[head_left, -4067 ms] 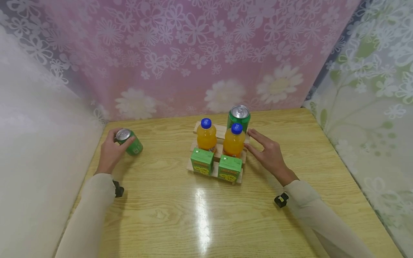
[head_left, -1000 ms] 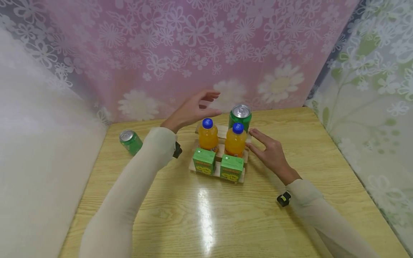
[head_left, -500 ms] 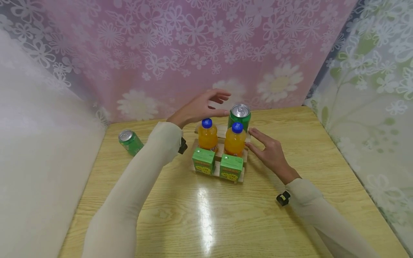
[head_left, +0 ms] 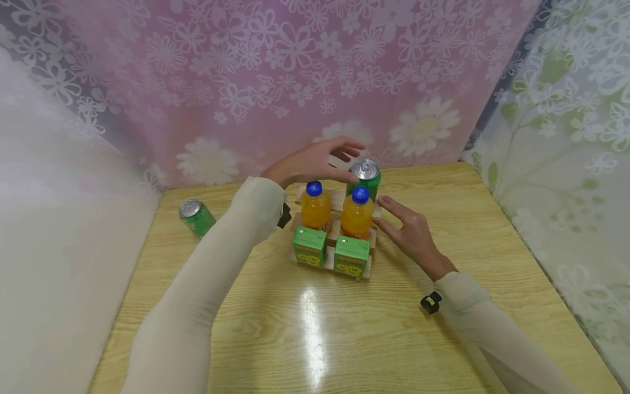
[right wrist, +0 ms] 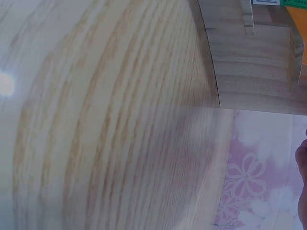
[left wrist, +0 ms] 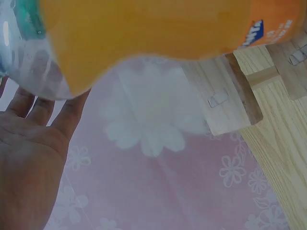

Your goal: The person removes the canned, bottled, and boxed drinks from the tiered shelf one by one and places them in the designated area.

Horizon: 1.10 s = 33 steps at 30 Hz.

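Note:
A wooden three-step rack (head_left: 337, 201) stands on the table. On its top step, at the right, is a green soda can (head_left: 366, 171). Two orange soda bottles (head_left: 315, 210) with blue caps fill the middle step, and two green juice boxes (head_left: 310, 247) the lowest. My left hand (head_left: 315, 161) reaches over the left bottle, fingers loosely bent and spread, its thumb overlapping the can's near left edge. In the left wrist view, that hand (left wrist: 29, 163) appears beyond an orange bottle (left wrist: 144, 28). My right hand (head_left: 413, 235) touches the rack's right side with fairly straight fingertips.
A second green can (head_left: 198, 216) stands at the table's left, partly behind the left sleeve (head_left: 231, 235). A pink flowered curtain (head_left: 275, 126) hangs along the back edge, and pale sheets (head_left: 566, 180) close off both sides.
My left hand has let go of the can at the left and moved across, behind the bottles, to the can on the rack. My right hand has stayed at the rack's side.

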Motion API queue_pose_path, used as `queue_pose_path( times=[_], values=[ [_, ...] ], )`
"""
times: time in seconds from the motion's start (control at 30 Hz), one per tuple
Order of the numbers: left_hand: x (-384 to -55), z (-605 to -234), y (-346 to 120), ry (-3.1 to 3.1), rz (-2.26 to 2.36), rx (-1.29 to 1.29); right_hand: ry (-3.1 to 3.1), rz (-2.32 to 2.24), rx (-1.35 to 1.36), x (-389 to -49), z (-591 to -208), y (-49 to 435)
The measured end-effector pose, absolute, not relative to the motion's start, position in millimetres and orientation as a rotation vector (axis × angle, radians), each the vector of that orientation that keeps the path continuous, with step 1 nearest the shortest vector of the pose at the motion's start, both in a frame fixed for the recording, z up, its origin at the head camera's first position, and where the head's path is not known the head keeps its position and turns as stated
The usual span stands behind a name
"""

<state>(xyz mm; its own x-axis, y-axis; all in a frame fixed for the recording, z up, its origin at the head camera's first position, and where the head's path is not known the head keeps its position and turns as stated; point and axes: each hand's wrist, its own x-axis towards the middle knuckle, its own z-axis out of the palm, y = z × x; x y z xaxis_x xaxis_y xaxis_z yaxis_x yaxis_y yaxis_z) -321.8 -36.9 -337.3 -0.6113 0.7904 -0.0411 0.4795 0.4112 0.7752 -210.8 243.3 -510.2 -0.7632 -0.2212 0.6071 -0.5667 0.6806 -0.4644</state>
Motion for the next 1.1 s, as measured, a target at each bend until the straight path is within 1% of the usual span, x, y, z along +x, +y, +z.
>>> queue_pose_path(
  times=[0.6, 0.83, 1.1],
  values=[
    [-322, -335, -18, 2.240, 0.855, 1.089, -2.384, 0.893, 0.611, -210, -511, 244],
    [-322, -335, -14, 2.189, 0.886, 1.044, -2.388, 0.899, 0.614, -209, -509, 243],
    [-323, -336, -13, 2.149, 0.910, 1.061, -2.377, 0.889, 0.618, -209, -507, 242]
  ],
)
